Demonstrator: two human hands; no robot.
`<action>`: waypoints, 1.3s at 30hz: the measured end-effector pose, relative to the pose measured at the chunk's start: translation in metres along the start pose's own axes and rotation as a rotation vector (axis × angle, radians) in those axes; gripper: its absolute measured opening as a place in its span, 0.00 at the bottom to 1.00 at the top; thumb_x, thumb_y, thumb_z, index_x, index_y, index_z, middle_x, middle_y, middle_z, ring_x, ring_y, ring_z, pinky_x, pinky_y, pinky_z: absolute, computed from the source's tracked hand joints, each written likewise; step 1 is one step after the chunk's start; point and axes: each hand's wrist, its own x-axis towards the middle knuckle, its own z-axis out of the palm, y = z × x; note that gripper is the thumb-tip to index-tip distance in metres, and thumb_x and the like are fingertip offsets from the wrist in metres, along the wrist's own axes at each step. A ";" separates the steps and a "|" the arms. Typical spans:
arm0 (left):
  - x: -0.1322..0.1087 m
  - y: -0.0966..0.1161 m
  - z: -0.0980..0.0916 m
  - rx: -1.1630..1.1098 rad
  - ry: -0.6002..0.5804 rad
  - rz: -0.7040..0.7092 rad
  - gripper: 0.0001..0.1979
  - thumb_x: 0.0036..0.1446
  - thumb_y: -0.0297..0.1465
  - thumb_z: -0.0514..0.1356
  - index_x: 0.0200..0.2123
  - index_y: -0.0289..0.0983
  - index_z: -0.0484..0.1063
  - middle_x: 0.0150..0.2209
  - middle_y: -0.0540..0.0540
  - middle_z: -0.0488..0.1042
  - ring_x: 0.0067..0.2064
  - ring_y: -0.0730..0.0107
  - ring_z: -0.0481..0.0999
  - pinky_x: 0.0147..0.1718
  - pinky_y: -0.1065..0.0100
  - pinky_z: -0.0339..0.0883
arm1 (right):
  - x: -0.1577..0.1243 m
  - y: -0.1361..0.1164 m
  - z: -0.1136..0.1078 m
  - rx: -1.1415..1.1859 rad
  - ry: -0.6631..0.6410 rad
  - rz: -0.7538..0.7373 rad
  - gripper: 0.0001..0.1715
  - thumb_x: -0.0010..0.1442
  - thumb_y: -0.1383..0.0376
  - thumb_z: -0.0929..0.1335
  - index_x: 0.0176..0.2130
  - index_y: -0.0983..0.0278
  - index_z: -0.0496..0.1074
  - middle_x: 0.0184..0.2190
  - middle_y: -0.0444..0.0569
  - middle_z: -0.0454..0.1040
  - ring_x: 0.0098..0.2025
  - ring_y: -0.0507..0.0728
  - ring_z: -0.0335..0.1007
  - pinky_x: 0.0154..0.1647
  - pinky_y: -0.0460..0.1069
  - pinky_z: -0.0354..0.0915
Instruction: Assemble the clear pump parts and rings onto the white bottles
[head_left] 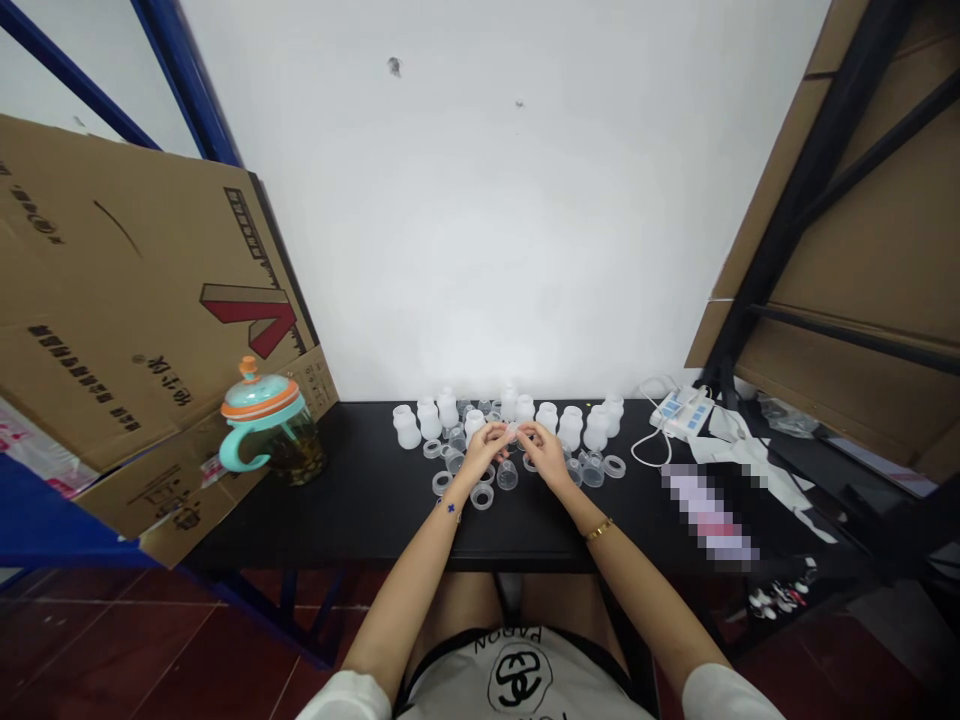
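My left hand (486, 448) and my right hand (543, 450) meet over the middle of the black table, fingertips pinched together. Between them is a small, pale translucent piece, mostly hidden by the fingers; its kind cannot be made out. Small white bottles (406, 428) with open necks stand in a row behind and beside the hands. One white bottle (474, 424) is just behind my left hand. Around and below the hands lie translucent screw rings (482, 497) and clear dome caps (508, 475). Another ring (614, 466) lies right of my right hand.
A glass jug (296, 445) with turquoise handle and orange-trimmed lid stands at the left, by a large cardboard box (150, 330). At the right are a white power strip (681, 412) with its cable, and torn white paper (750, 458). A white wall rises behind.
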 end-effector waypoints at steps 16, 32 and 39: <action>-0.002 0.002 0.001 -0.002 -0.005 0.023 0.24 0.47 0.42 0.71 0.42 0.37 0.67 0.35 0.46 0.77 0.25 0.72 0.76 0.21 0.74 0.68 | 0.001 0.003 0.000 0.029 0.030 0.006 0.22 0.59 0.47 0.69 0.39 0.62 0.75 0.29 0.49 0.78 0.21 0.55 0.70 0.20 0.48 0.66; -0.003 0.001 0.001 0.045 -0.030 0.074 0.19 0.53 0.39 0.65 0.45 0.36 0.69 0.26 0.50 0.74 0.23 0.71 0.74 0.22 0.73 0.65 | 0.001 0.001 0.001 0.010 0.072 0.013 0.27 0.55 0.42 0.71 0.39 0.62 0.72 0.26 0.46 0.76 0.21 0.54 0.68 0.19 0.47 0.64; -0.003 -0.001 -0.001 0.051 -0.036 0.086 0.19 0.55 0.39 0.63 0.48 0.36 0.70 0.26 0.49 0.74 0.24 0.69 0.75 0.22 0.71 0.67 | 0.001 0.003 0.000 0.000 0.008 0.018 0.25 0.58 0.44 0.69 0.43 0.61 0.71 0.26 0.45 0.76 0.19 0.54 0.68 0.20 0.47 0.63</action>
